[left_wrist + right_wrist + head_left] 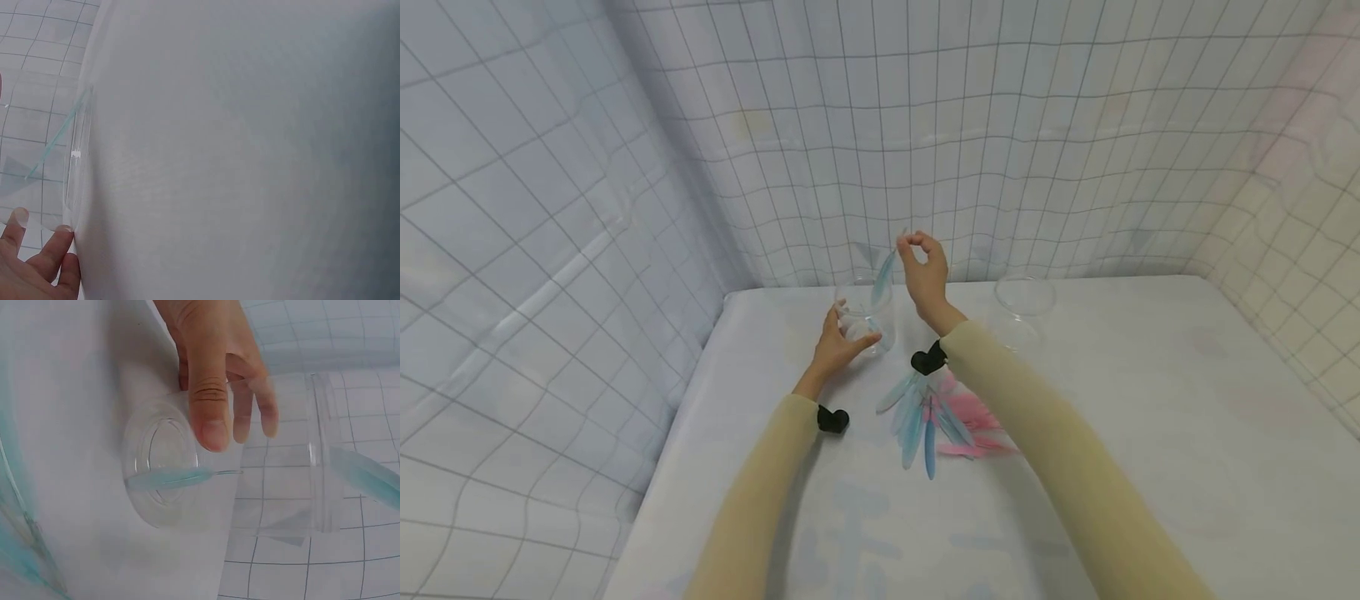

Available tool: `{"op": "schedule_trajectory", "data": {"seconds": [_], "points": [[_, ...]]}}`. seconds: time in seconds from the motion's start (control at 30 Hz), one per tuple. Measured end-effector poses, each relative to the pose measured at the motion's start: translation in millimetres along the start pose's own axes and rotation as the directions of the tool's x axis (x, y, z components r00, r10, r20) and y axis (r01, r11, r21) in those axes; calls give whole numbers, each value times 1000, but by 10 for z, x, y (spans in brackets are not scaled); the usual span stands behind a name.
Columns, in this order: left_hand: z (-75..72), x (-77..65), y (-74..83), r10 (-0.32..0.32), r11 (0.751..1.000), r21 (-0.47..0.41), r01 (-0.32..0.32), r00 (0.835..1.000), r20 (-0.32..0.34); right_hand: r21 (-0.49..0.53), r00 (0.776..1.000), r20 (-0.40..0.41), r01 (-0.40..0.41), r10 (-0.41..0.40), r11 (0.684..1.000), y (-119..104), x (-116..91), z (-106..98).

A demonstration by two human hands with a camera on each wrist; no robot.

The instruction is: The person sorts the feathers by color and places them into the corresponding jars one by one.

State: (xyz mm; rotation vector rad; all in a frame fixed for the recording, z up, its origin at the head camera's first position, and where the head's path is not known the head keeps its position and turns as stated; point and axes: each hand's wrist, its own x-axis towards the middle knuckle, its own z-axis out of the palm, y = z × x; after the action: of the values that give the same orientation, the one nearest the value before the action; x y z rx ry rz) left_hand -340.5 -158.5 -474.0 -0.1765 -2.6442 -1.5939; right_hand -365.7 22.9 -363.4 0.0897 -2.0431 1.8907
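Note:
A clear plastic jar stands near the back of the table. Round its side, the fingers and thumb of my left hand hold it steady. Over the jar's mouth, my right hand pinches one end of a light blue feather between thumb and finger. This held feather slants down, with its lower tip at the jar's rim. Another blue feather lies inside the jar, leaning from the base. My right hand's fingers are out of the wrist views.
Loose blue feathers and pink feathers lie in a heap mid-table, partly under my right forearm. A second clear jar stands at right, behind that sleeve. Grid-patterned cloth hangs round the white table.

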Motion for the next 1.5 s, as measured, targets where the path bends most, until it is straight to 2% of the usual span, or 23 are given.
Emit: {"op": "schedule_trajectory", "data": {"seconds": [0.13,0.27,0.47,0.73,1.03,1.23,1.5], "points": [[51,-12,-16,-7,1000,-10,7,1000,-5,-53,999,39,-2,4,999,76,-41,-5],[79,-30,-11,-13,1000,-12,13,1000,-8,-144,991,124,-37,55,989,143,-79,-48],[66,-67,27,-27,1000,3,27,1000,-7,-199,950,262,-119,170,973,248,-113,-232],[26,-77,60,8,1000,2,-8,1000,-8,-277,902,374,-113,215,954,335,-155,-531],[46,-81,41,1,1000,3,-1,1000,-5,-399,820,523,-6,233,917,437,-341,-826],[50,-116,69,-13,1000,13,13,1000,-11,-440,750,614,69,244,895,511,-479,-957],[45,-146,106,-33,999,2,33,999,-5,-474,686,695,211,216,855,614,-603,-1050]]}}
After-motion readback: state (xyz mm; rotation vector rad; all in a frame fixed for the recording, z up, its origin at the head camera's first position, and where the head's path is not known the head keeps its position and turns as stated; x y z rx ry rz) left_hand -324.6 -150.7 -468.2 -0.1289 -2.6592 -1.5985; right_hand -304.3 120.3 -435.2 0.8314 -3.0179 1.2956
